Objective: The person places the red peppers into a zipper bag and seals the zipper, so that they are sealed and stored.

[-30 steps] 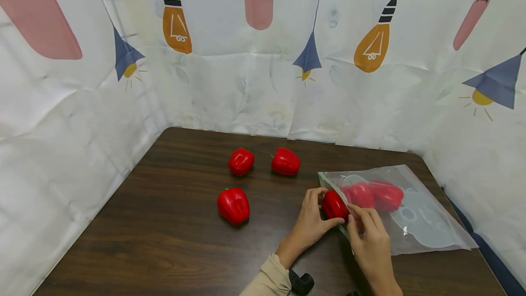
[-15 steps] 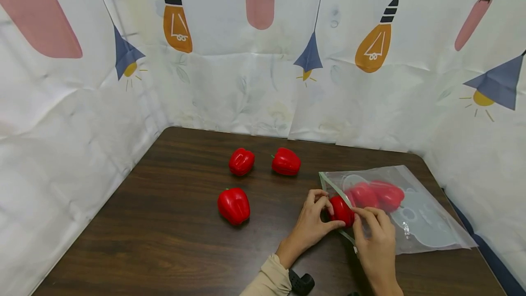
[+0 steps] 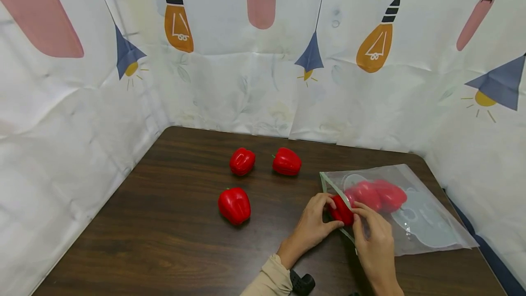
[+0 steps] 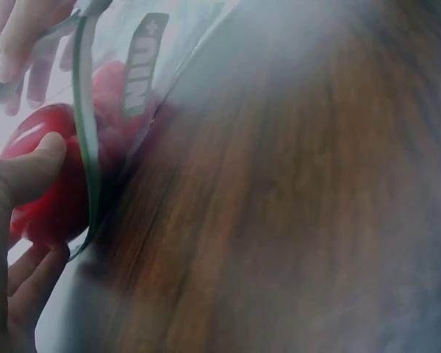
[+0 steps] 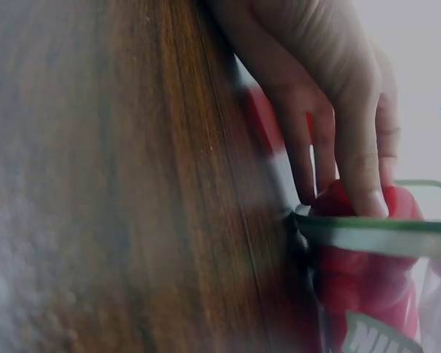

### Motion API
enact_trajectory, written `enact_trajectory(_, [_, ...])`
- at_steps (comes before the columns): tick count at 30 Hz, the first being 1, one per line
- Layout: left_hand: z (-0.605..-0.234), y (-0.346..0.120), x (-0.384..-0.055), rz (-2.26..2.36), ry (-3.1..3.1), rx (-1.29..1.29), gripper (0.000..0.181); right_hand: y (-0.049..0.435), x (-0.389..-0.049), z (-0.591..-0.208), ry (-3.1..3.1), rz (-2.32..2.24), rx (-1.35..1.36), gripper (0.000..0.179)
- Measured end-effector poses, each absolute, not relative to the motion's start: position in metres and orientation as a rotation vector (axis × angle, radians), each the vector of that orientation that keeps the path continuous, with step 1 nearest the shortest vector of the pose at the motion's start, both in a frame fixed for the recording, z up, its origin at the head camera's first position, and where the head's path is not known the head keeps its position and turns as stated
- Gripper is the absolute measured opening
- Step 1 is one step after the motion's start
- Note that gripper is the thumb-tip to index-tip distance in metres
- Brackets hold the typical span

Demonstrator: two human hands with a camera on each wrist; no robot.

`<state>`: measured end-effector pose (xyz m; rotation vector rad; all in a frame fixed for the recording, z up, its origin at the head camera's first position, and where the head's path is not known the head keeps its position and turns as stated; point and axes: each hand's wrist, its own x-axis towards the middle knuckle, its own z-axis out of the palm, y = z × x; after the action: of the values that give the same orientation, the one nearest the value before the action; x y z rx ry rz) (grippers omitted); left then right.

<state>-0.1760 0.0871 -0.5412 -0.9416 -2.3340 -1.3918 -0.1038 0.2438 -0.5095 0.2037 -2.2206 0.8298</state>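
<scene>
My left hand (image 3: pixel 315 219) grips a red toy bell pepper (image 3: pixel 341 211) by its sides, thumb toward me and fingers on the far side. This pepper is partly inside the mouth of a clear zip bag (image 3: pixel 445 234), as the left wrist view shows with the pepper (image 4: pixel 55 202) crossing the green-edged opening. My right hand (image 3: pixel 376 241) pinches the upper lip of the bag's mouth and holds it raised. Two more red peppers (image 3: pixel 389 195) lie deeper in the bag, seen through the plastic. The bag lies flat on the table, its mouth facing left.
Three loose red peppers lie left of the bag: one at the back left (image 3: pixel 242 161), one at the back right (image 3: pixel 286 161), one nearer (image 3: pixel 234 206). White printed curtains (image 3: pixel 230 90) hang behind and beside the brown table (image 3: pixel 156 223). The bag reaches the table's right edge.
The held pepper has moved rightward, under the bag's raised lip, with my left fingers following it. My right hand has shifted slightly right with the lip. The loose peppers stay put.
</scene>
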Motion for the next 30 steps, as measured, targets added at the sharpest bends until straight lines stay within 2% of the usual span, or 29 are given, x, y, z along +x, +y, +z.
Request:
enact_trajectory(3, [-0.541,0.089,-0.175,-1.374,-2.327,-0.889,0.042,0.243,-0.103,-0.509,-2.213,0.826,0.232,0.023])
enact_trajectory(10, [-0.542,0.093,-0.173,-1.474,-2.246,-0.859,0.026,0.244,-0.104,-0.509,-2.172,0.802,0.319,0.027])
enact_trajectory(19, [-0.545,0.095,-0.173,-1.404,-2.218,-0.812,0.019,0.242,-0.105,-0.510,-2.121,0.810,0.428,0.033])
enact_trajectory(25, [-0.545,0.097,-0.171,-1.392,-2.219,-0.720,0.015,0.242,-0.107,-0.513,-2.072,0.836,0.500,0.015])
enact_trajectory(30, [-0.544,0.098,-0.171,-1.440,-2.224,-0.755,0.012,0.240,-0.108,-0.512,-2.053,0.849,0.523,0.016])
